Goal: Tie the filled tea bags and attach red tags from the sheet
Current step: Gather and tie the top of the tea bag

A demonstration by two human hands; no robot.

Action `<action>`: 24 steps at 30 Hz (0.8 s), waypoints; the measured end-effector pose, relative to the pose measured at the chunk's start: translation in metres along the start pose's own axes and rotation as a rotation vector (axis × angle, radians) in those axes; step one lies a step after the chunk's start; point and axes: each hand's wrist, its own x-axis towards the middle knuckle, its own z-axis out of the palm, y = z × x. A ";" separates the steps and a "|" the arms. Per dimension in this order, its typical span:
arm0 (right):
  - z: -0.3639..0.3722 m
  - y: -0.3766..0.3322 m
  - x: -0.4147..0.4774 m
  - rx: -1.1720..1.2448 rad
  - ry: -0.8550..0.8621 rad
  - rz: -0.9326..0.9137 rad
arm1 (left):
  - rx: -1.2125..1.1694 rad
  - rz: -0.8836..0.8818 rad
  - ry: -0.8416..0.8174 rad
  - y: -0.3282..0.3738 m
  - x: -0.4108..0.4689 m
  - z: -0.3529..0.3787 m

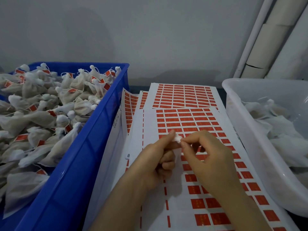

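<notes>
My left hand holds a tea bag in its curled fingers; only the bag's white gathered top shows above the thumb. My right hand pinches something small at that white top with thumb and forefinger; what it pinches is too small to tell. Both hands hover over a white sheet of red tags that lies in the middle. Part of this sheet's left side is bare where tags are gone.
A blue crate at the left is heaped with tied tea bags carrying red tags. A translucent white tub at the right holds untagged tea bags. More tag sheets lie behind. A grey wall stands at the back.
</notes>
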 end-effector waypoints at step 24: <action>0.003 0.010 0.001 -0.083 -0.377 0.138 | 1.080 0.525 0.470 -0.007 0.007 -0.003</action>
